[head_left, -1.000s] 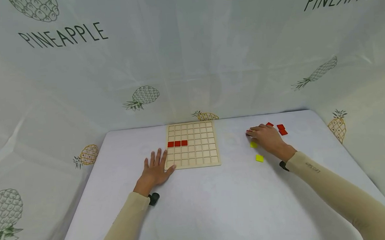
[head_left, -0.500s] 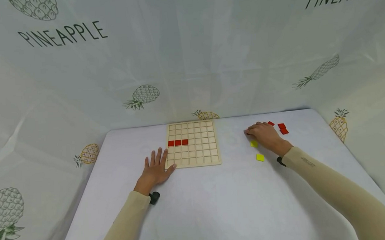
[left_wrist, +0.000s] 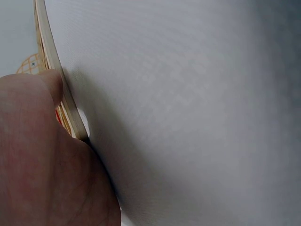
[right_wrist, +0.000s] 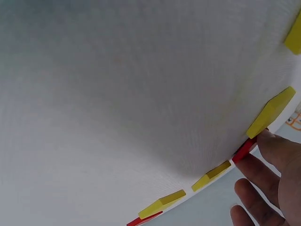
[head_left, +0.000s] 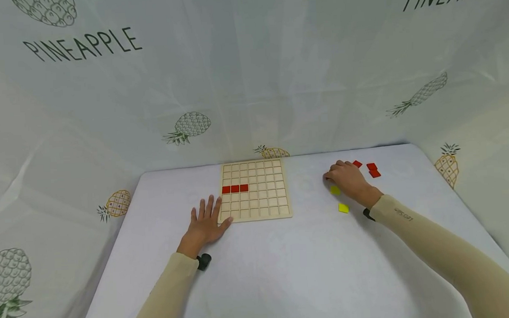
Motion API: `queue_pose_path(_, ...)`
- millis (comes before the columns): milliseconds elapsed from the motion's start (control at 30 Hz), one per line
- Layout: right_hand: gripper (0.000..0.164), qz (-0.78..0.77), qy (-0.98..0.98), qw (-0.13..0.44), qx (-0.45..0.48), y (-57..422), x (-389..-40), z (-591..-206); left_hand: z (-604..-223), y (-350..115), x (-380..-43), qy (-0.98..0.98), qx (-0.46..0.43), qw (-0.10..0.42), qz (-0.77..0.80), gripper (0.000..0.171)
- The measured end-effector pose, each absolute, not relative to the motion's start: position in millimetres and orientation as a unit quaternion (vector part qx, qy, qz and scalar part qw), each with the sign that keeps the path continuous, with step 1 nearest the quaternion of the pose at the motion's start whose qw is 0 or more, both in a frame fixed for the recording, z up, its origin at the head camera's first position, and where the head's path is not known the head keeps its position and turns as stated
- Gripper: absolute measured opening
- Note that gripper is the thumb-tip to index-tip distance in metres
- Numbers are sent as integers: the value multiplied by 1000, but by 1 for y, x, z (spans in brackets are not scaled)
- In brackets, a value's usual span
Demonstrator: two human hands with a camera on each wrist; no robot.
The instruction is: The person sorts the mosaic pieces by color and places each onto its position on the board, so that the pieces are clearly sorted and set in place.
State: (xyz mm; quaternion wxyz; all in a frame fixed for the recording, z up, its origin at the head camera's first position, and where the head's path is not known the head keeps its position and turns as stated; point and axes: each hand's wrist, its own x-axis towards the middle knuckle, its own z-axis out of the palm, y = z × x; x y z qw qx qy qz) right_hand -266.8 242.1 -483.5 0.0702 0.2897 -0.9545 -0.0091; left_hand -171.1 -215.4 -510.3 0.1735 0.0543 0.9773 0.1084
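Note:
My left hand (head_left: 203, 230) lies flat with fingers spread at the left front corner of a wooden grid board (head_left: 266, 189). Its thumb touches the board's edge (left_wrist: 70, 106) in the left wrist view. Three red square tiles (head_left: 235, 189) sit side by side in one row, from the left column. Right of the board, my right hand (head_left: 348, 177) bends over the table. In the right wrist view, thumb and index finger pinch a red tile (right_wrist: 244, 150), low at the table; the head view hides it behind the fingers. A yellow tile (right_wrist: 271, 112) lies just beside it.
Two yellow tiles, one near (head_left: 344, 207) and one farther (head_left: 335, 190), lie by the right hand. Several red tiles (head_left: 374, 173) lie beyond it. More yellow tiles (right_wrist: 162, 204) show in the right wrist view. A pineapple-print curtain (head_left: 251, 83) stands behind the white table (head_left: 276, 272).
The right hand has shifted slightly left and its fingers have drawn in; the red tile seen at its fingertips is now covered. The left hand stays put.

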Motion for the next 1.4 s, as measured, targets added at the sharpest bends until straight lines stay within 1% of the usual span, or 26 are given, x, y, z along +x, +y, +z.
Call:
queue_pose_path(200, 23, -13, -952, 80, 294, 236, -264, -481, -511, -216, -169, 977, 53, 173, 108, 89)
queue_pose_path(400, 19, 23, -940, 123, 317, 219, -262, -475, -507, -217, -167, 977, 49, 178, 111, 89)
queue_pose_path(600, 23, 29, -932, 141, 333, 195, -261, -472, -515, -220, -170, 978, 50, 172, 110, 89)
queue_pose_path(933, 24, 44, -903, 186, 386, 162, -256, -468, -504, -215, -168, 975, 53, 182, 113, 90)
queue_pose_path(1067, 26, 50, -895, 190, 401, 151, -255, -467, -502, -214, -168, 975, 49, 183, 116, 89)
queue_pose_path(1267, 22, 54, -886, 198, 417, 136, -256, -468, -509, -216, -172, 976, 49, 183, 108, 89)
queue_pose_path(1400, 20, 58, -884, 193, 423, 126, -257, -469, -510, -217, -174, 976, 49, 180, 108, 88)
